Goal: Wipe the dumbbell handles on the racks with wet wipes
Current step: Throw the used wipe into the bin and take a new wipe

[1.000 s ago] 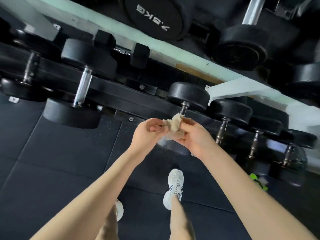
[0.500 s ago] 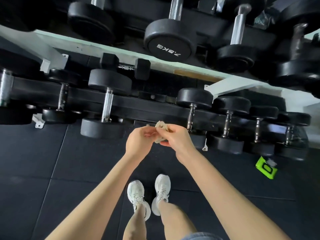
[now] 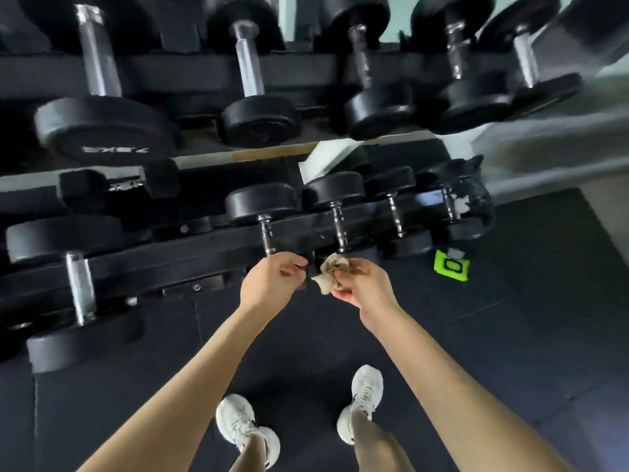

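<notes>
Your hands have come apart since a moment ago; back then both held the wet wipe point(image 3: 332, 273) together, and now only your right hand point(image 3: 366, 286) has it; your two white shoes point(image 3: 245, 427) stand wider apart than before, and you see more of the top rack point(image 3: 170, 73) too.

Both your arms reach out straight ahead; the hands are near each other but not touching, just in front of the low rack point(image 3: 153, 264). Your left hand point(image 3: 272, 281) has its fingers curled in, and I see nothing in them; it sits just under the near end of one small dumbbell handle point(image 3: 265, 236). Your right hand pinches the crumpled wipe with thumb and fingers; the wipe pokes out to the left, between your two hands, and touches no handle.

Now count: one wipe; five dumbbells on the top rack; on the low rack, four small dumbbells in a row on the right, one big dumbbell point(image 3: 80, 287) on the left, and one little dumbbell point(image 3: 119, 186) lying farther back; one green pack point(image 3: 451, 267) on the floor at the right.
</notes>
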